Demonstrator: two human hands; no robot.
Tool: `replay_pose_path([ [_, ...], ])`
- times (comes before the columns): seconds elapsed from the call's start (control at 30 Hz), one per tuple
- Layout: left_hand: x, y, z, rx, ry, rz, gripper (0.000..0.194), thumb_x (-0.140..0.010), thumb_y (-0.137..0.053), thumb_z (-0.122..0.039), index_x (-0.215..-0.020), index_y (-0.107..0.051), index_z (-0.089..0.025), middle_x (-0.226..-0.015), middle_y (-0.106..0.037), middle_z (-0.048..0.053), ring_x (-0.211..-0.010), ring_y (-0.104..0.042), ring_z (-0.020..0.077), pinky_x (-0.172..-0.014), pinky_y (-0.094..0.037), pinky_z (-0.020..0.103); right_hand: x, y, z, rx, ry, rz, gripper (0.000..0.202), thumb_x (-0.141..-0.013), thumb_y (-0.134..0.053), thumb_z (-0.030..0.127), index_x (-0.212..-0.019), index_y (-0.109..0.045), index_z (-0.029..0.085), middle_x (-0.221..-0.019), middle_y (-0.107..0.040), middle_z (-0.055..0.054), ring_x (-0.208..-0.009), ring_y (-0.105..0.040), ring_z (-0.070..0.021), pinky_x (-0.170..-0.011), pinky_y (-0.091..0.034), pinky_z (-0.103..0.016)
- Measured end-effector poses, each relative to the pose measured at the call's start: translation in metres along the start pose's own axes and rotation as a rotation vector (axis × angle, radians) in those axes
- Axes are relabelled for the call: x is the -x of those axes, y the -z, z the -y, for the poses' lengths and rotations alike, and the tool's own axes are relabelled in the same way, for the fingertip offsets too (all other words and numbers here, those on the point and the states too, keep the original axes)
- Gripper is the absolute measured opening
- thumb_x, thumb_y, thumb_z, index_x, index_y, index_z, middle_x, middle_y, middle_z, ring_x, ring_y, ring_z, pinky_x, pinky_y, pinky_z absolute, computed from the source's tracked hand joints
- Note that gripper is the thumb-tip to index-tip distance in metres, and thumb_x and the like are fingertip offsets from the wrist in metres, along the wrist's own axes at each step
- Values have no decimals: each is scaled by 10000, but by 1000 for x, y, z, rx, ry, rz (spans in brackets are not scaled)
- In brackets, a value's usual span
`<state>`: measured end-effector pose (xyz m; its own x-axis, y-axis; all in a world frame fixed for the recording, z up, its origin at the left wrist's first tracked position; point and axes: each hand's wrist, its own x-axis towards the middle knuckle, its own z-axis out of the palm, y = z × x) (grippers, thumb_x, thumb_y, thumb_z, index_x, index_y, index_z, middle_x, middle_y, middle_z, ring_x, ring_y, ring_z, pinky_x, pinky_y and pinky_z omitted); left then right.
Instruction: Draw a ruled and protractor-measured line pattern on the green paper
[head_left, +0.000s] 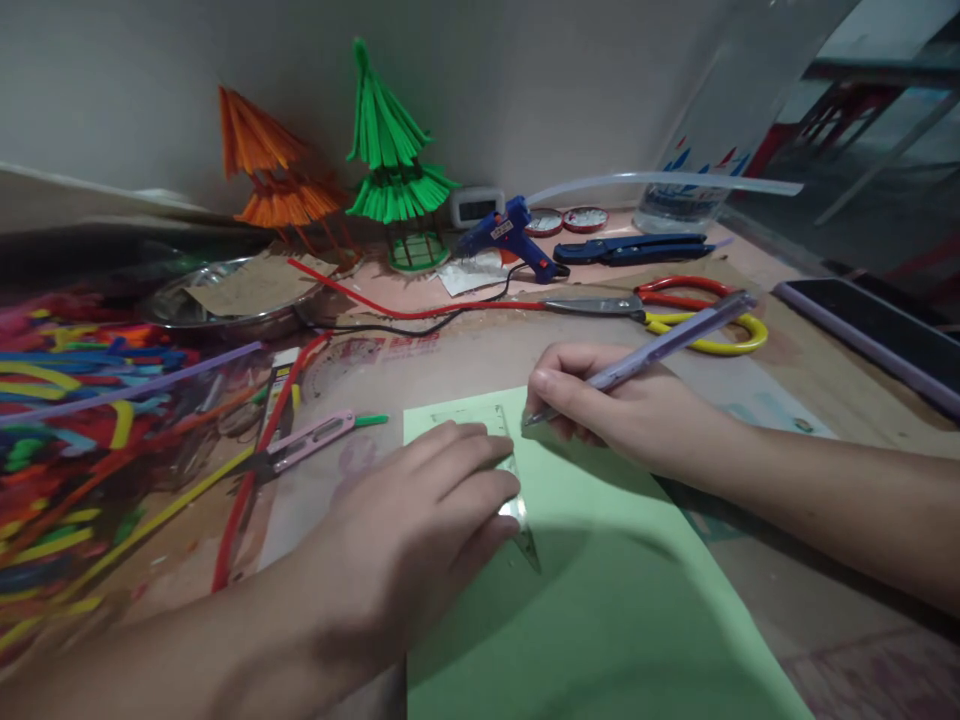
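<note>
While the left hand (pixel 442 500) is lying a bit spread on the clear ruler (pixel 527 540) on green paper (pixel 600 610), the right hand (pixel 619 405) is pinching a purple pen (pixel 667 340), maybe marking beside it; the next stroke is likely needing a still ruler.

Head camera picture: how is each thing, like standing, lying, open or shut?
Purple pen: held in right hand
Set square: flat, under left hand
Green paper: lying flat
Scissors: lying, blades look shut
Glue gun: lying down
Green pipe-cleaner tree: standing
Orange pipe-cleaner tree: standing
Smartphone: lying, screen dark
Clear bottle: standing
</note>
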<state>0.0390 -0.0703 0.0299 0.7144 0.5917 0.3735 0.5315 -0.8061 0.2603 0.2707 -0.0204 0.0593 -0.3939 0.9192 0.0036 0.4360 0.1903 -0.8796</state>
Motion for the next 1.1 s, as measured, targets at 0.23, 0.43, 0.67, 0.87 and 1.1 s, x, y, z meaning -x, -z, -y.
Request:
replay_pose_path([
  [0.23,-2,7,14,-52,49,-16,184,-1082,-568,-322,-1122,-689,-189,-1218,-722,106,-1146,-684,271,-978,-577,432,0,0,-1,-10,7,9,300,-974,-585,429,-771,-643,216,-594,-603,33,-533,-504,-114,-492,-359,-246],
  [0.43,-3,8,13,-102,84,53,268,-1096,-520,-349,-1131,-721,-176,-1268,-737,135,-1149,-714,314,-957,-612,499,-3,-1,-4,-41,0,6,297,-969,-588,419,-759,-642,216,-591,-602,26,-524,-504,-113,-486,-364,-248],
  [0.67,0,1,11,-129,150,93,368,-1057,-570,-396,-1317,-674,-158,-1492,-634,190,-1383,-602,388,-1108,-543,600,-2,-1,0,-25,-18,-5,298,-973,-578,415,-759,-645,218,-590,-596,23,-534,-512,-118,-501,-369,-260],
  [0.87,-6,3,11,-72,152,72,319,-1038,-616,-378,-1247,-711,-157,-1380,-692,168,-1280,-647,364,-1064,-560,598,-2,-2,-2,-40,-6,1,295,-974,-589,436,-783,-654,221,-598,-610,28,-544,-536,-121,-499,-371,-258],
  [1.1,-5,2,13,-58,143,71,310,-1058,-593,-354,-1306,-677,-189,-1402,-678,140,-1294,-631,323,-1074,-551,543,-2,-1,-1,-29,-3,14,306,-979,-575,423,-776,-650,207,-594,-606,29,-541,-525,-109,-500,-356,-245],
])
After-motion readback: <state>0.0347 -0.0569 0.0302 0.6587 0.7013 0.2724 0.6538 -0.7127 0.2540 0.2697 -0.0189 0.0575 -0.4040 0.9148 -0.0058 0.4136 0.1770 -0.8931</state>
